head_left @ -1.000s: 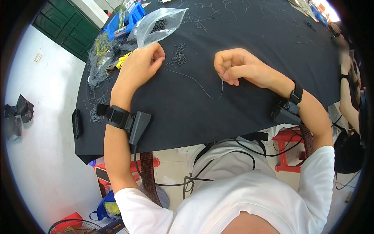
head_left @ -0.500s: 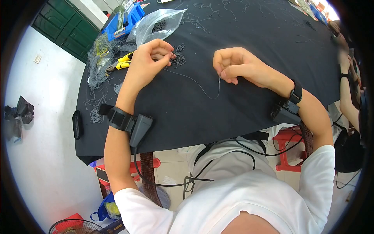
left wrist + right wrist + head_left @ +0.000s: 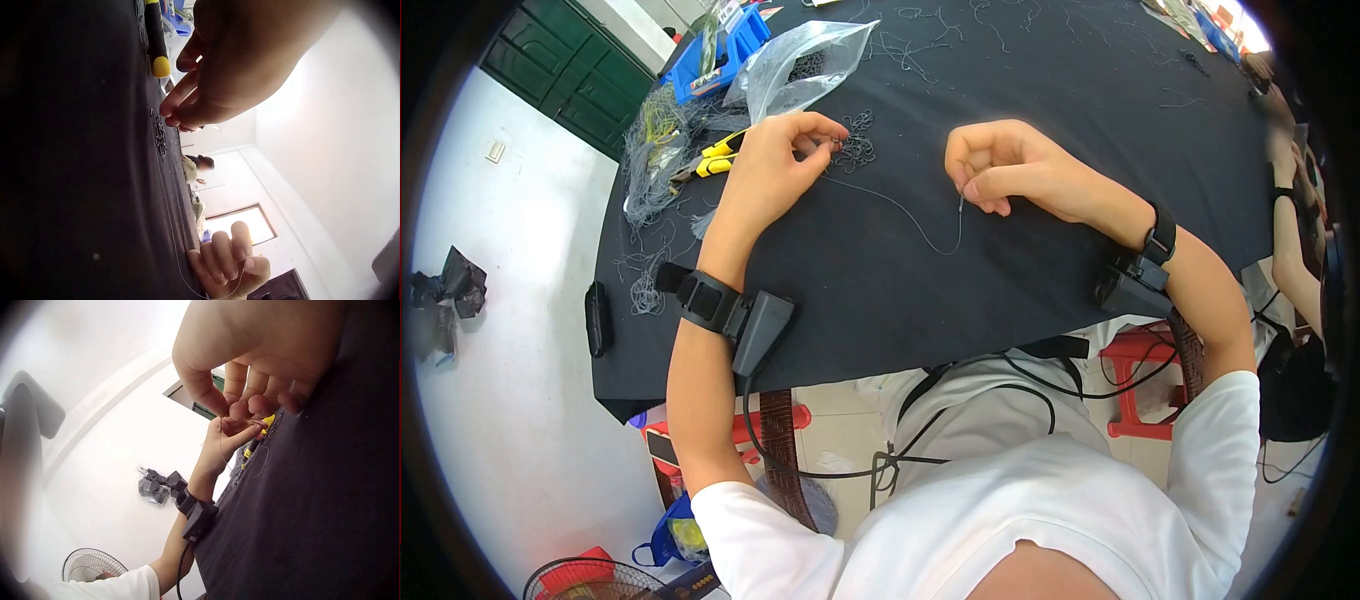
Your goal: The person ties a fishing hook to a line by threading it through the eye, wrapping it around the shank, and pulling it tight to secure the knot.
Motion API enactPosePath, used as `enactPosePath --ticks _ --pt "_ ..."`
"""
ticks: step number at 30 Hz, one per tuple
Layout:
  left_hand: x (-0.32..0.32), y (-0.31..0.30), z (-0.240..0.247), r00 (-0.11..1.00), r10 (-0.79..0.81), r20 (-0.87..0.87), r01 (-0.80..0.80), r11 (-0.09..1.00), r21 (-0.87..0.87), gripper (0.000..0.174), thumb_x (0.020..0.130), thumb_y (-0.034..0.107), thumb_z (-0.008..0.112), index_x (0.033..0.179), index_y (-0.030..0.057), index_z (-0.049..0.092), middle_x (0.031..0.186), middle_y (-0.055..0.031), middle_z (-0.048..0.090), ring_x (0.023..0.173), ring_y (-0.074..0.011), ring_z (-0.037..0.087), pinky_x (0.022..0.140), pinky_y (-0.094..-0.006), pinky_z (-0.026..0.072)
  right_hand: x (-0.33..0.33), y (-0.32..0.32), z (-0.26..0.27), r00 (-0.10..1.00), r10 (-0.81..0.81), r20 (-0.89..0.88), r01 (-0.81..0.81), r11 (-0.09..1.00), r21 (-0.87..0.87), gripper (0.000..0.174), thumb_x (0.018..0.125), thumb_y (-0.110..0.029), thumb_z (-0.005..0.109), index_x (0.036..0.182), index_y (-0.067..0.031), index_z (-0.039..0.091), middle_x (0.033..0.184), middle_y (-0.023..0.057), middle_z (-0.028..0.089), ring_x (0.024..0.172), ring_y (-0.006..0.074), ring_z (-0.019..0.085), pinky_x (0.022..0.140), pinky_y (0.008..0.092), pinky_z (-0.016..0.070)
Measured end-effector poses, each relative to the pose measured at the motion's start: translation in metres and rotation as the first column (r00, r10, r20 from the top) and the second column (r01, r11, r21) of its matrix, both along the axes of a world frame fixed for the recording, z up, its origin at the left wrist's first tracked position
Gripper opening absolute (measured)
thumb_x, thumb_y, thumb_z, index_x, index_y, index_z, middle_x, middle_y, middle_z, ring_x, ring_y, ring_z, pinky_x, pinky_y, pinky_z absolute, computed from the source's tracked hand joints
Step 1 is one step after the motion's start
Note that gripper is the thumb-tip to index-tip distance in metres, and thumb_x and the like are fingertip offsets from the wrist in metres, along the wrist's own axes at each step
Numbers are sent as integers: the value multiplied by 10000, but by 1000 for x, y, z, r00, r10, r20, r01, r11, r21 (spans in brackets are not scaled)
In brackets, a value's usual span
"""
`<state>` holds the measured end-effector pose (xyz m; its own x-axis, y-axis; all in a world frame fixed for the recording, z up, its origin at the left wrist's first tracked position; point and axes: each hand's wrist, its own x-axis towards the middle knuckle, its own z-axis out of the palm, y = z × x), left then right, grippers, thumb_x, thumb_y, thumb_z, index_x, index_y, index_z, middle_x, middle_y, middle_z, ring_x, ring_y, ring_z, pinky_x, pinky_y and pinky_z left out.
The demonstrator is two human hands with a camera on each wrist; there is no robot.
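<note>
**Left hand has reached the pile**

The thin wire (image 3: pixel 920 228) sags toward you across the black cloth (image 3: pixel 1000 290), its curve barely changed. Your right hand (image 3: pixel 1005 165) has stayed put, pinching one end. Your left hand (image 3: pixel 775 165), pinching the other end, has moved up to the pile of small dark pieces (image 3: pixel 860 145). By the look of it, you are picking one up.

Two hands (image 3: pixel 775 165) (image 3: pixel 1000 165), one wire (image 3: pixel 910 215), one bag (image 3: pixel 800 65)

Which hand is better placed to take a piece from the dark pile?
Probably the left hand: its fingertips are at the edge of the pile. The right hand is apart from it, pinching the other end of the wire.
</note>
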<state>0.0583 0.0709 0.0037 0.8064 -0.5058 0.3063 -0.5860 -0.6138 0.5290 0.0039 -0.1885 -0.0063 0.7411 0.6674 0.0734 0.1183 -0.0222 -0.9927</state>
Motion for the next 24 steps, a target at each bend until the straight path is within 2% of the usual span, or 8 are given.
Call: enactPosePath --ticks 3,9,12,15,18,24 --pt "2 1 -5 996 -3 87 3 1000 -7 156 769 83 577 880 22 668 764 -71 665 656 -126 614 624 -249 470 0 0 0 1000 3 -4 -3 1000 -5 83 752 -93 531 796 -27 557 714 18 553 594 56 478 519 194 377" --pt "1 0 -4 987 7 161 -15 999 50 151 774 111 583 876 42 670 753 -64 657 626 -133 590 599 -256 457 1 -1 -1 1000 2 0 -2 1000 -15 89 757 -98 533 802 -25 560 716 19 556 596 55 481 521 194 380" --pt "-3 -1 2 996 50 76 -57 993 102 166 797 92 567 915 24 663 822 -85 675 754 -148 640 717 -266 488 1 -1 -1 1000 7 2 -7 1000 -14 88 760 -96 533 803 -24 560 716 19 559 596 55 483 521 192 381" --pt "0 -2 0 994 41 98 -46 997 54 167 789 85 578 920 24 662 822 -84 676 753 -145 641 725 -265 490 1 -1 -1 1000 10 1 -10 1000 -15 85 762 -93 533 803 -24 559 719 20 562 598 54 484 521 190 382" --pt "2 0 -3 990 25 135 -27 1000 11 155 755 83 602 889 38 667 796 -71 678 689 -156 637 661 -265 489 1 -2 -1 1000 14 1 -14 1000 -15 82 764 -91 533 803 -24 559 723 21 567 600 54 486 521 189 383" --pt "1 0 -3 988 17 156 -25 998 52 161 759 71 599 902 43 668 804 -66 680 711 -158 645 670 -269 491 1 -1 0 1000 12 -1 -12 1000 -20 81 766 -93 534 805 -28 561 729 18 569 610 53 489 522 189 383"
